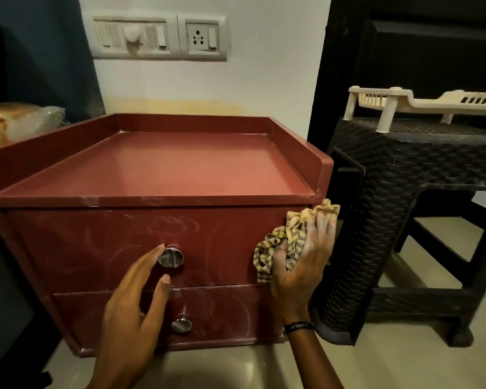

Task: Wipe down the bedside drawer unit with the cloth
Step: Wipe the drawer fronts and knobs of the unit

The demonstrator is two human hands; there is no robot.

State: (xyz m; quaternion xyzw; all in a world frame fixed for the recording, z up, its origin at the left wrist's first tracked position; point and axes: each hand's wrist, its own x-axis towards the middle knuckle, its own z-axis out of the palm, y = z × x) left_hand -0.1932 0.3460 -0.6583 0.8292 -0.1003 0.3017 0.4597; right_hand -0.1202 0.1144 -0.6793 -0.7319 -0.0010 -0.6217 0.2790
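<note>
A dark red bedside drawer unit [152, 175] with a raised rim on three sides of its top stands on the floor against the wall. Its two drawer fronts carry smeared wipe marks and round metal knobs, the upper knob [171, 256] and the lower knob [181, 322]. My right hand [300, 265] grips a crumpled yellow checked cloth [286, 237] and presses it against the right end of the upper drawer front. My left hand [132, 313] lies with straight fingers against the drawer fronts, its fingertips beside the upper knob.
A black woven-pattern plastic stool [404, 220] stands close to the unit's right side, with a cream plastic rack [421, 103] on top. A switch and socket panel [159, 37] is on the wall behind. Bedding [14, 119] lies at the left. Tiled floor [390, 366] is below.
</note>
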